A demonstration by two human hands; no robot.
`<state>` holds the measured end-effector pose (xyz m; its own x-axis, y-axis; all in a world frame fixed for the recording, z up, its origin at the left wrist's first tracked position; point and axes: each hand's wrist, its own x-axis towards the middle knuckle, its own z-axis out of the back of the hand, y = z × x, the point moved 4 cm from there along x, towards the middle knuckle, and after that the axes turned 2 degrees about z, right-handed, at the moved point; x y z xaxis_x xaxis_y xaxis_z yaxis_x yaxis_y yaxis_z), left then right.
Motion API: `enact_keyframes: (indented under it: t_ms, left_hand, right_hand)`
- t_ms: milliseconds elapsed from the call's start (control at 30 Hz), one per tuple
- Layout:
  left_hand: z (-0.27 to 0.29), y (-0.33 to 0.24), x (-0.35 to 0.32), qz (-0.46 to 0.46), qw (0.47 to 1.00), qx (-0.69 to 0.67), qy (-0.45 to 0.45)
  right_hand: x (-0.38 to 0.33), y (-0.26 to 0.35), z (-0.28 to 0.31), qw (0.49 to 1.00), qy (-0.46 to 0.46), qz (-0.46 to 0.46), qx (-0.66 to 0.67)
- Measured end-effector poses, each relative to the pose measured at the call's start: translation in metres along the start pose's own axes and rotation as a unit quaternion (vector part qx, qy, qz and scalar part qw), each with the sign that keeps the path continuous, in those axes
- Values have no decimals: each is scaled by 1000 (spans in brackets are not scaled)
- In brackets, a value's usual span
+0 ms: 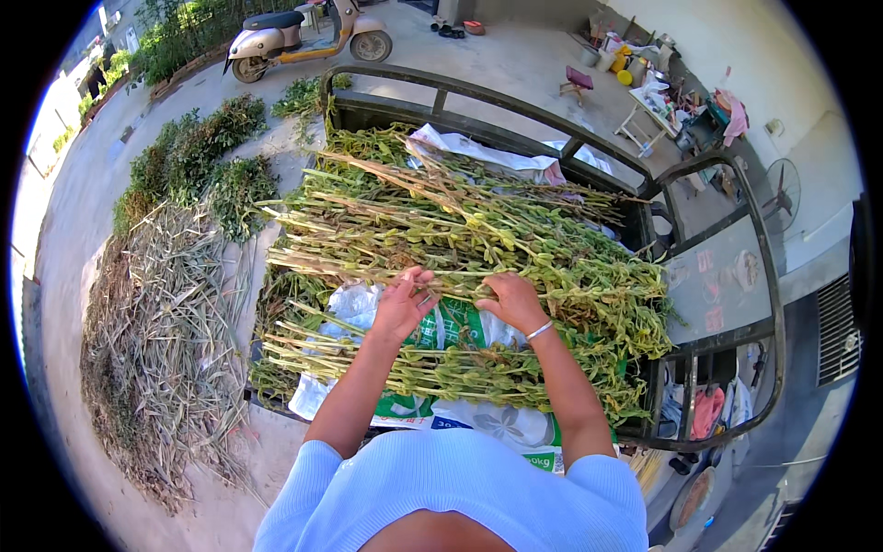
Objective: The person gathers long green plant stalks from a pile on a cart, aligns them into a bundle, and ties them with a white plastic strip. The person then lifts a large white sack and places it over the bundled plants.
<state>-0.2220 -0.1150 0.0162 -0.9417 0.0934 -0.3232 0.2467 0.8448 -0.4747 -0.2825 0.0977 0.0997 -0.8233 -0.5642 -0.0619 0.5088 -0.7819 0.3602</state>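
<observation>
A thick layer of long plant stalks with green and yellowing pods (pixel 395 216) lies crosswise on the bed of a dark metal-framed cart. My left hand (pixel 401 305) is at the near edge of this layer, its thumb and forefinger closed on a stalk and its other fingers loosely curled. To its right, my right hand (pixel 513 302) bends over the same edge, fingers closed around a stalk. A nearer bundle of stalks (pixel 441 370) lies under my forearms. Between the two bundles, green and white printed sacks (pixel 451 324) show.
A dark rail (pixel 497 106) runs along the cart's far side, and a frame with a grey panel (pixel 722 274) closes its right end. Dried stalks (pixel 170 340) and leafy green plants (pixel 189 152) cover ground at left. A scooter (pixel 308 39) stands behind; a fan (pixel 782 189) is at right.
</observation>
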Motion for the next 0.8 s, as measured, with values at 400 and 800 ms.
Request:
enact_keyframes:
  t_ms: [400,800]
  left_hand:
    - [-1,35,30,55,997,-6,46]
    - [-47,17,27,8,997,63,41]
  right_hand:
    - [106,-111,18,989,3,-111,-94]
    - [29,-62,51,965,-207,22,-160]
